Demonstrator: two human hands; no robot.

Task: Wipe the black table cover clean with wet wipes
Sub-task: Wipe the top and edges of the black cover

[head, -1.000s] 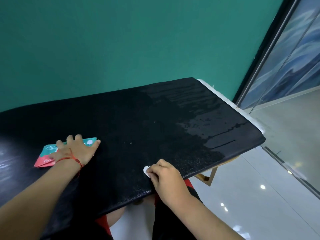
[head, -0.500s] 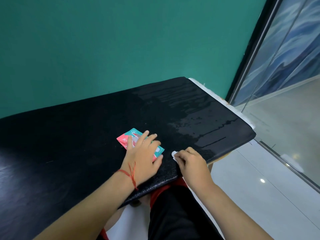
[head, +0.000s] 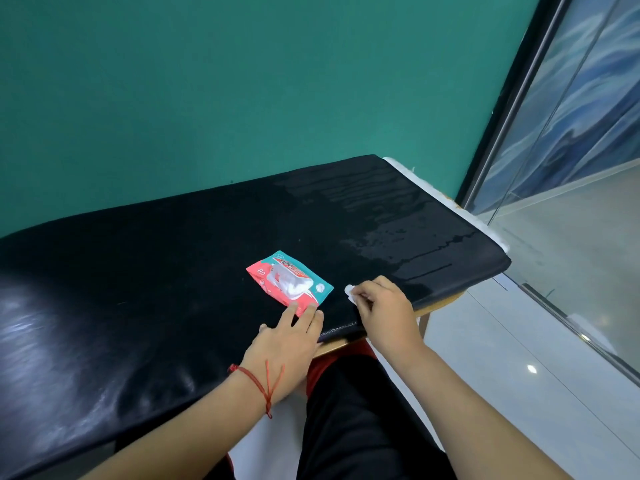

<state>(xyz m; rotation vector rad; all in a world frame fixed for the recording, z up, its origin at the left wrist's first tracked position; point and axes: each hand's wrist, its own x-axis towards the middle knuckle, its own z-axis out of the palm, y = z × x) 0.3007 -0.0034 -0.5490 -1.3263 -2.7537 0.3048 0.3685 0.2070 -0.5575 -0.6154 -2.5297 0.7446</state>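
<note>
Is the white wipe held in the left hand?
No, the right hand grips the white wipe, while the left hand lies flat with its fingertips touching the wipes pack.

Black table cover [head: 138,271] with wet-wipes pack [head: 289,280] near front edge

Even indoor light, pale glare on the black table cover [head: 41,334] at left, lamp spots on the floor [head: 512,386], edges bowed.
</note>
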